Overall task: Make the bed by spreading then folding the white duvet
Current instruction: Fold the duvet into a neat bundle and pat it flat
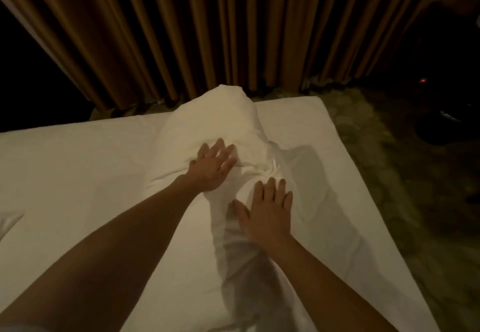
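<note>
The white duvet [220,124] lay bunched in a long ridge on the bed [78,175], running from near the person toward the far edge, where its thickest lump rose in front of the brown curtain [207,33]. Both hands were flat on that ridge with fingers spread wide, holding nothing: the left hand [211,166] pressed on the near slope of the big lump, and the right hand [267,214] lay nearer the person, just below a knot of gathered wrinkles in the duvet. The step in hand looked like the start of spreading, since the duvet still covered only a narrow strip and the sheet showed bare on either side of it. To do it well, pressing would probably not be enough; it would likely serve better to find an edge or corner of the duvet, pinch it, and draw it away from the ridge toward the side of the bed, one side at a time, so the twisted knot opened rather than tightened. The soft filling would likely drag and fold back on itself unless lifted slightly while pulled. The room was dim, and no brand, label or writing could be read on the duvet or anything around it.
</note>
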{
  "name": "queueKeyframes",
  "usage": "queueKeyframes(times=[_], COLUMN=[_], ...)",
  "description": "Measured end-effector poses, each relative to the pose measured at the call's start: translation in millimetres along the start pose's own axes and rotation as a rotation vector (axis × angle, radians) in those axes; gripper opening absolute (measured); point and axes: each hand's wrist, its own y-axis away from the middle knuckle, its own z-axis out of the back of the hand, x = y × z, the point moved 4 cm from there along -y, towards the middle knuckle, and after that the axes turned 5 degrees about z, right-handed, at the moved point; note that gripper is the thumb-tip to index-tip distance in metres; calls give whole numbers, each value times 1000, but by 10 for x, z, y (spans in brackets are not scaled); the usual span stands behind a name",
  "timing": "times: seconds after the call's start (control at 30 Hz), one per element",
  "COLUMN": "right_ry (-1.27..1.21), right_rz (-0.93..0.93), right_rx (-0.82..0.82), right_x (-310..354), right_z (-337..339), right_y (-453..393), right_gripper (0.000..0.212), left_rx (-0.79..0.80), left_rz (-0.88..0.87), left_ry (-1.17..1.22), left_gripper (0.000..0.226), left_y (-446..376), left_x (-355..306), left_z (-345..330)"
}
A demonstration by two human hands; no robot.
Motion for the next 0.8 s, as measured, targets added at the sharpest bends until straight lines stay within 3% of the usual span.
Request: queueKeyframes(times=[0.13, 0.4, 0.47, 0.57, 0.7, 0.8], right_ry=[-86, -210, -274, -272, -501, -542], right_rz=[-210, -512, -598, -737, -772, -739], right_rx=[-111, -126, -87, -98, -137, -144], right_x=[266, -98, -241, -417, -641, -824], right_z=[26, -492, -599, -698, -749, -600], right_y=[50, 465, 493, 557, 650, 724], right_gripper=[100, 100, 103, 109, 84, 82], left_rx=[12, -76, -75, -156, -128, -157], left_rz=[-98, -415, -488, -535, -487, -486], left_ry=[-63, -531, -625, -630, -621, -537], left_gripper=[65, 88, 84, 72, 91, 91], left_y=[-274, -941, -1071, -1189, -1222, -1294], left_x=[-52, -379, -560, -773, -931, -1220], left_z=[226, 364, 288, 142, -54, 121])
